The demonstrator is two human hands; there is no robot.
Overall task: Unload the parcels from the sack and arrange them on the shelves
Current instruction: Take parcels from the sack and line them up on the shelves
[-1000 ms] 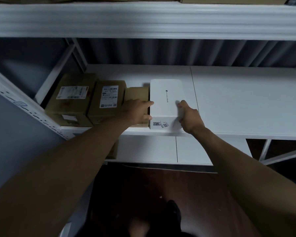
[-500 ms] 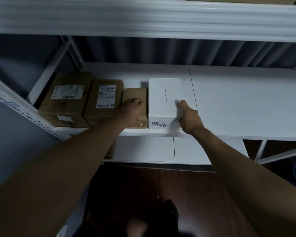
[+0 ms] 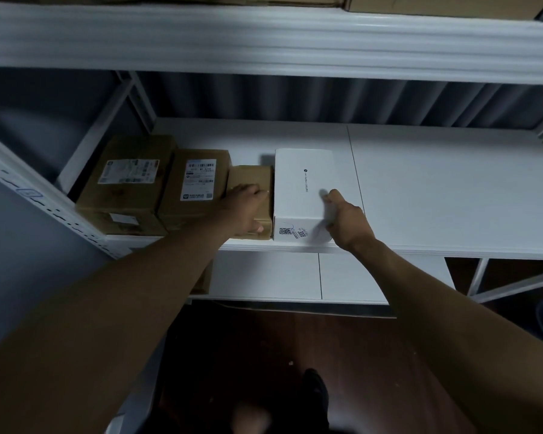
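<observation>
Sitting at the front edge of the middle shelf (image 3: pixel 436 189), just left of frame centre, the white box (image 3: pixel 304 186) lies flat with its printed label face toward the camera. The right hand (image 3: pixel 347 219) grips its near right corner: the thumb lies on the top face while the other fingers curl down over the front right edge, though blur there hides exactly how they lie. Touching the white box on its left is the small brown box (image 3: pixel 251 183), shorter and lower. The left hand (image 3: pixel 243 211) rests on top of it, fingers stretched forward and close together across the lid, the thumb down over the front face.

Further left in the frame, the tall labelled carton (image 3: pixel 198 189) stands against the small brown box, and the wide carton (image 3: pixel 129 180) sits beside that, at the shelf's left end near the white upright (image 3: pixel 29 195). Across the top of the frame runs the upper shelf beam (image 3: pixel 264 36), with more cardboard above it. Below the hands a lower shelf (image 3: pixel 264 274) shows, and beneath it the dark wooden floor (image 3: pixel 248 339).
</observation>
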